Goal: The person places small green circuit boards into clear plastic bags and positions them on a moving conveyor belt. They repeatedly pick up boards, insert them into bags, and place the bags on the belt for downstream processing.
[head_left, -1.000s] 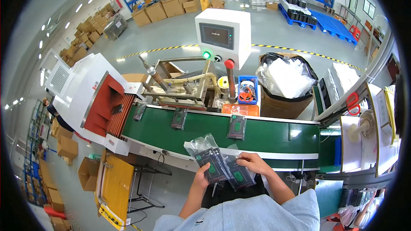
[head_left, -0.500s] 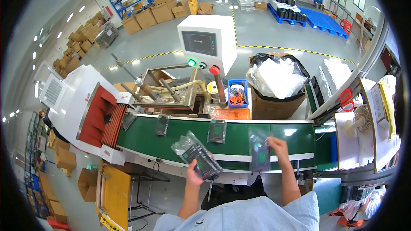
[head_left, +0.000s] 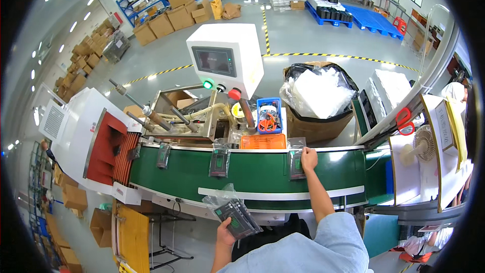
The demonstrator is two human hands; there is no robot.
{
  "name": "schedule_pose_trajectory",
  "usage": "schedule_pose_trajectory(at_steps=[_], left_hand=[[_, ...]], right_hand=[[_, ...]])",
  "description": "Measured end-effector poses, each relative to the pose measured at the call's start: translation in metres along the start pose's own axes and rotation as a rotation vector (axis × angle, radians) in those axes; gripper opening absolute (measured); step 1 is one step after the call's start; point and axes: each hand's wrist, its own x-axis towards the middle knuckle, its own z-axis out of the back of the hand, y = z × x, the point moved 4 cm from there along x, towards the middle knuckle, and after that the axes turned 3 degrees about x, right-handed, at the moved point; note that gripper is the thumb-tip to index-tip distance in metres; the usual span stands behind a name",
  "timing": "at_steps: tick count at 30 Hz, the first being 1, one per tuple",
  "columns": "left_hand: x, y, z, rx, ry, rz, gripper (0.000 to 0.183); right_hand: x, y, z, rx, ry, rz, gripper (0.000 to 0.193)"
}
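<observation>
My left hand [head_left: 226, 231] grips a stack of flat black packages in clear plastic bags [head_left: 238, 217], held just off the near edge of the green conveyor belt [head_left: 257, 172]. At the belt's far side, my right hand [head_left: 309, 160] pinches the right edge of a single bagged black package [head_left: 296, 165] that lies on or just above the belt. Its fingertips are partly hidden. Further left on the belt lie another bagged package [head_left: 219, 163] and a smaller-looking one [head_left: 163, 156]. One more bag [head_left: 134, 152] is at the red-curtained opening.
On the left stands a white machine with red strip curtains [head_left: 107, 146]. Behind the belt are a white control box [head_left: 227, 55], an orange tray [head_left: 262, 142], a blue bin [head_left: 269, 116] and a carton of plastic bags [head_left: 318, 96]. Red scissors [head_left: 404, 121] hang at the right.
My right hand has carried its bagged package forward to the belt's far side. My left hand and stack are lower in view. The packages on the belt appear further left.
</observation>
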Motion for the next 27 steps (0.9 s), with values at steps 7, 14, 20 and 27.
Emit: schedule_pose_trajectory(at_steps=[7,14,20,27], left_hand=[[-0.001,-0.001,0.006,0.097,-0.075,-0.006,0.053],[-0.001,-0.011,0.007,0.204,-0.128,-0.024,0.034],[-0.009,-0.016,-0.009,0.393,-0.145,-0.080,0.036],[-0.015,-0.010,-0.005,0.486,-0.085,0.045,0.040]], right_hand=[[-0.025,0.041,-0.035,0.032,0.124,0.087,0.027],[-0.079,0.109,-0.015,0.025,0.396,0.316,0.047],[-0.207,0.167,0.060,0.655,1.439,0.245,0.030],[-0.219,0.150,0.080,0.619,1.255,0.347,0.024]])
